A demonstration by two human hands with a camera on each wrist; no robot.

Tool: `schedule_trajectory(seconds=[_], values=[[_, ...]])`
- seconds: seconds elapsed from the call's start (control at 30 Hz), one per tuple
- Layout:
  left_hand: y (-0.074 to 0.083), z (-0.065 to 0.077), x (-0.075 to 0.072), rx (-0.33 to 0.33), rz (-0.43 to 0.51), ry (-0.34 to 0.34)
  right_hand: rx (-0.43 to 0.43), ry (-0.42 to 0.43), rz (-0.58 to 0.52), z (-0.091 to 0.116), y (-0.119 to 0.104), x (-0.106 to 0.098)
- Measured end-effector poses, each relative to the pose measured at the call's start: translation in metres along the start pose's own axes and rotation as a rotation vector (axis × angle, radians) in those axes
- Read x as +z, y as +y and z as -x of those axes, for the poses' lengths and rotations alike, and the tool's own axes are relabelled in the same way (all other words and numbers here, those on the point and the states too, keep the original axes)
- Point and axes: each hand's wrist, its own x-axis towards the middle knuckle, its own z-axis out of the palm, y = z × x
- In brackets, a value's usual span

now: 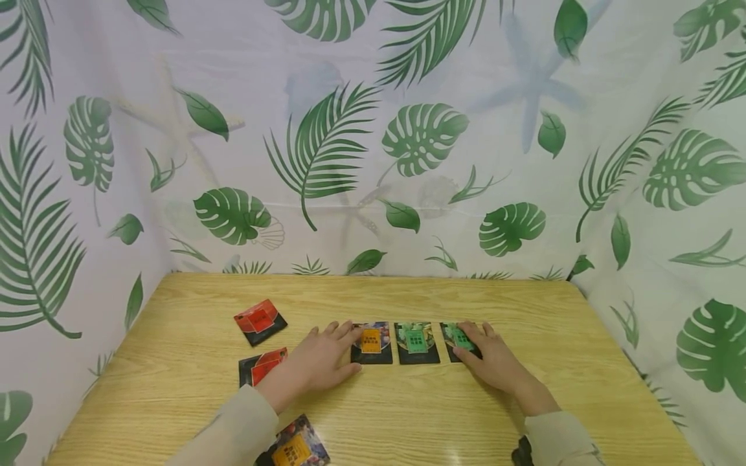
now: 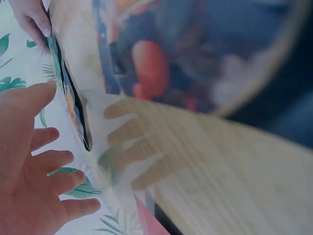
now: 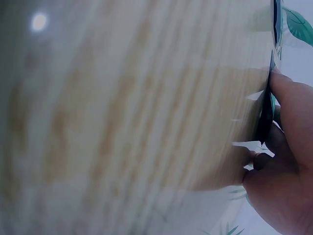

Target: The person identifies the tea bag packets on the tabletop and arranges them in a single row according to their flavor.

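Note:
Three flat square packets stand in a row on the table: one with an orange label [image 1: 371, 353], a middle one with a green label [image 1: 418, 351], and a second green-labelled packet [image 1: 452, 336] on the right. My left hand [image 1: 326, 356] is beside the orange-labelled packet, fingers spread, fingertips right at its left edge; in the left wrist view its palm and fingers [image 2: 63, 181] are empty. My right hand [image 1: 492, 356] holds the right green-labelled packet between thumb and fingers, covering its right part. In the right wrist view that packet [image 3: 266, 115] shows edge-on, slightly tilted.
Two red-labelled packets [image 1: 260, 321] lie on the left of the wooden table [image 1: 443, 421], the nearer one partly behind my left forearm. Another orange-labelled packet [image 1: 298, 443] lies near the front, beside my left sleeve. A leaf-print cloth [image 1: 350, 239] hangs around the table's back and sides.

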Motion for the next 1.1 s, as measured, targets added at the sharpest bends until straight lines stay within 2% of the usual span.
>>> schedule_trajectory(seconds=[0.33, 0.83, 0.93, 1.1], values=[[-0.002, 0.027, 0.001, 0.093, 0.000, -0.011, 0.005, -0.004, -0.001, 0.000, -0.001, 0.001], [0.002, 0.076, -0.002, 0.230, 0.011, -0.077, -0.004, 0.007, -0.009, 0.000, 0.000, 0.002], [0.000, 0.086, -0.002, 0.258, 0.009, -0.073, -0.004, 0.005, -0.004, 0.000, 0.001, 0.003], [-0.004, 0.102, 0.000, 0.271, 0.044, -0.067, 0.003, 0.003, -0.006, 0.000, 0.000, 0.002]])
